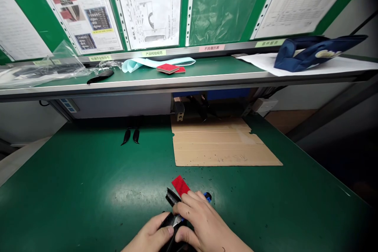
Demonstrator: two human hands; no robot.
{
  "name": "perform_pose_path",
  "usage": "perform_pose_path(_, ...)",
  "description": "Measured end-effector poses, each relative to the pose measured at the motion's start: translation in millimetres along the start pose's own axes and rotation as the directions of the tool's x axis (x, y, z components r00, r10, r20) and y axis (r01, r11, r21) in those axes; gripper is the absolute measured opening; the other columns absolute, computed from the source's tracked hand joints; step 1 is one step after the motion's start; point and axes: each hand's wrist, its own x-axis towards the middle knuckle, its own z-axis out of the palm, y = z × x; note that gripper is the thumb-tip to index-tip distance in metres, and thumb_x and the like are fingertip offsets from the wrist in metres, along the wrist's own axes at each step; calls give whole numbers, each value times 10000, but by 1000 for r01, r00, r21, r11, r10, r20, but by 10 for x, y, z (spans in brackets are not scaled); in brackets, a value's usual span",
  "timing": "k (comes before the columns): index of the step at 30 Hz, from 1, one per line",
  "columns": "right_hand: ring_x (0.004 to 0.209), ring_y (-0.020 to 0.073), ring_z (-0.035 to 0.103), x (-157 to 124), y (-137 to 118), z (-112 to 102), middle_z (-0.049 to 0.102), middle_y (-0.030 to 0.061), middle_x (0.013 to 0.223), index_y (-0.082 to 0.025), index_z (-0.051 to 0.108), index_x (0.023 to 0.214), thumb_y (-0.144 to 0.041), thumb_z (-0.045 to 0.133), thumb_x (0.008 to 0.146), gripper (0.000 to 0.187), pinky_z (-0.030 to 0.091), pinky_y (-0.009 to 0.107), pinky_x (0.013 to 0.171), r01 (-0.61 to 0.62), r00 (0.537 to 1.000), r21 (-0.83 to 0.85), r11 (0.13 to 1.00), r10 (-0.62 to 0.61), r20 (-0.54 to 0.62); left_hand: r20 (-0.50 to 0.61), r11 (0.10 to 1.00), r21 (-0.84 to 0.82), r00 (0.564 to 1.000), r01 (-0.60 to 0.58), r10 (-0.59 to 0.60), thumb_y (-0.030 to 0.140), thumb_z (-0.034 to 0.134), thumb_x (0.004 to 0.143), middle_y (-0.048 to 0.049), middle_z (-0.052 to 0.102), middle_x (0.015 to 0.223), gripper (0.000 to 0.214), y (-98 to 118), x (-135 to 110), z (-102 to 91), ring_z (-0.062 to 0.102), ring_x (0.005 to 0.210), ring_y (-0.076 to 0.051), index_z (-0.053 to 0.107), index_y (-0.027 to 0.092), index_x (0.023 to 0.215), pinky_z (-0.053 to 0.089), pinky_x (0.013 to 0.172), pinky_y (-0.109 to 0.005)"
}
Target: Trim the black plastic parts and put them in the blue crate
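My left hand (153, 231) is closed around a curved black plastic part (173, 197) near the front edge of the bench. In my right hand (203, 220) is a knife with a blue and black handle (208, 196), whose end sticks out behind the fingers. The metal blade (177, 220) lies against the black part, between my two thumbs. Just beyond my right fingers shows a red strip (180, 185) with dark smudges; whether the fingers touch it is hidden. Much of the black part is covered by my hands.
A flat cardboard sheet (221, 153) lies ahead on the green bench (88, 189). Two small black pieces (126, 136) are at the back left. The shelf (212, 71) above holds red pads (168, 69), a light blue strap (144, 63), plastic bags and a navy cap (313, 53).
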Motion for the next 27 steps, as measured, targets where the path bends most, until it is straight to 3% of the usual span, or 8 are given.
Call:
perform_pose_path(9, 882, 213, 485, -5, 35, 10, 558, 26, 931, -234, 561, 940, -559, 476, 905, 338, 375, 370, 830, -33, 999, -1, 999, 33, 25, 46, 999, -31, 999, -11, 12, 451, 611, 821, -96, 715, 936, 446, 116, -14, 67, 640, 948, -279, 629, 120, 1119, 429, 898, -420)
perform_pose_path(27, 915, 217, 507, 0, 48, -2, 576, 19, 955, -244, 556, 947, -505, 526, 902, 266, 381, 386, 859, -39, 998, 19, 999, 38, 41, 82, 1000, 5, 997, -12, 12, 466, 598, 826, -90, 711, 936, 457, 151, 7, 73, 634, 958, -275, 623, 134, 1139, 437, 887, -400)
